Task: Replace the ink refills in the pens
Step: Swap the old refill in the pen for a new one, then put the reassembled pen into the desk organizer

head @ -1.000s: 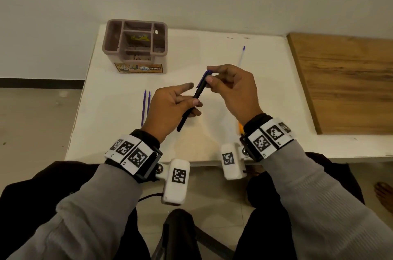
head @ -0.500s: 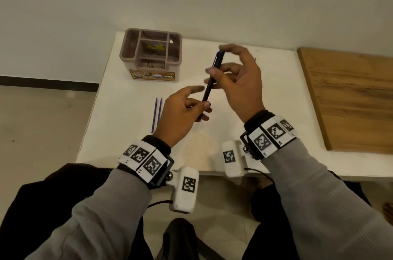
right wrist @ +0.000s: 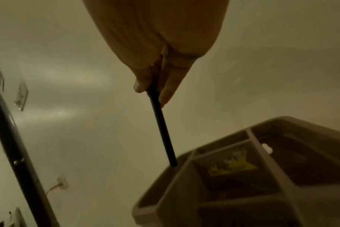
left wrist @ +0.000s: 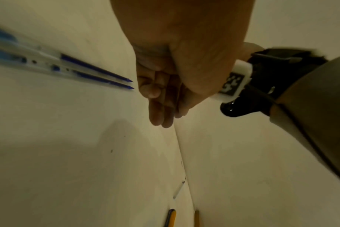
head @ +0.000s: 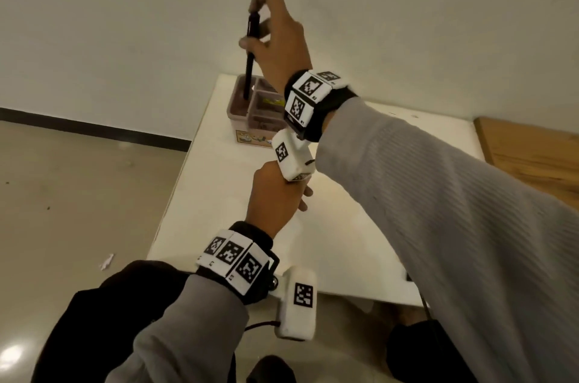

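Note:
My right hand [head: 260,28] pinches a dark pen [head: 250,63] and holds it upright over the brown compartment organizer [head: 240,115] at the table's back left. The pen's lower end dips into the organizer's left compartment. The right wrist view shows fingers [right wrist: 166,92] on the pen [right wrist: 162,127] and its tip at the organizer's rim [right wrist: 250,133]. My left hand [head: 275,198] hovers low over the white table [head: 238,245] with relaxed fingers and holds nothing; the right wrist camera partly hides it. Two blue refills [left wrist: 99,73] lie side by side just left of the left hand [left wrist: 161,101].
A wooden board [head: 532,154] lies at the table's right end. A yellow pen [left wrist: 172,218] and a thin clear refill [left wrist: 178,190] lie on the table beyond my left hand. The table's left edge drops to the floor; a wall stands behind the organizer.
My left hand let go of the pen and sank toward the table. My right hand raised the pen upright and carried it back-left over the organizer. The head view swung left.

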Motion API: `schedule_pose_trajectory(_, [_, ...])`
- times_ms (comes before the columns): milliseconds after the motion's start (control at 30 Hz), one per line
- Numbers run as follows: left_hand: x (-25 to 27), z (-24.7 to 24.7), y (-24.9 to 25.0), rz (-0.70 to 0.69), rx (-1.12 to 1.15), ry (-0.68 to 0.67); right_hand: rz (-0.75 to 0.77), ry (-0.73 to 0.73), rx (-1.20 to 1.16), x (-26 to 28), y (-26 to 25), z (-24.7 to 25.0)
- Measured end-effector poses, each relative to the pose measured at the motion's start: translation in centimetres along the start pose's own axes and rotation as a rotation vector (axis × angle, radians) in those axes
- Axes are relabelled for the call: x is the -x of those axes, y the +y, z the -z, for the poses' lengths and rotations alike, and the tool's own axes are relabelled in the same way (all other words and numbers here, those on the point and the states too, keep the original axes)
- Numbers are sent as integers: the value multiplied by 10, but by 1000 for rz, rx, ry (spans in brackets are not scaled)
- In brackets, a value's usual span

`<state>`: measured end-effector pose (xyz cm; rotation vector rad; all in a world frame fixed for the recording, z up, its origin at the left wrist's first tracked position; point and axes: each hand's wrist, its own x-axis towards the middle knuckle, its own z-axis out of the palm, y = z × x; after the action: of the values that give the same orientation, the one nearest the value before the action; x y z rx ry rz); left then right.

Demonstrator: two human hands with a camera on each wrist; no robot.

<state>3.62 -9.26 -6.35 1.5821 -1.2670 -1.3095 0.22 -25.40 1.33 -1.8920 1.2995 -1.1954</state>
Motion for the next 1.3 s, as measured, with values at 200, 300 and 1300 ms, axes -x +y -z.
schedule_pose_trajectory(200, [-6,8,-5,-22,-110,32,-136,-108,80,4,27,-6])
schedule_pose_trajectory(300, [-6,8,-6,-26,-133,33,-150,-208,83,7,29,-2])
schedule_pose_trajectory(1300, [23,-47,-5,-201,-127,-293,-938,268,9,237,80,200])
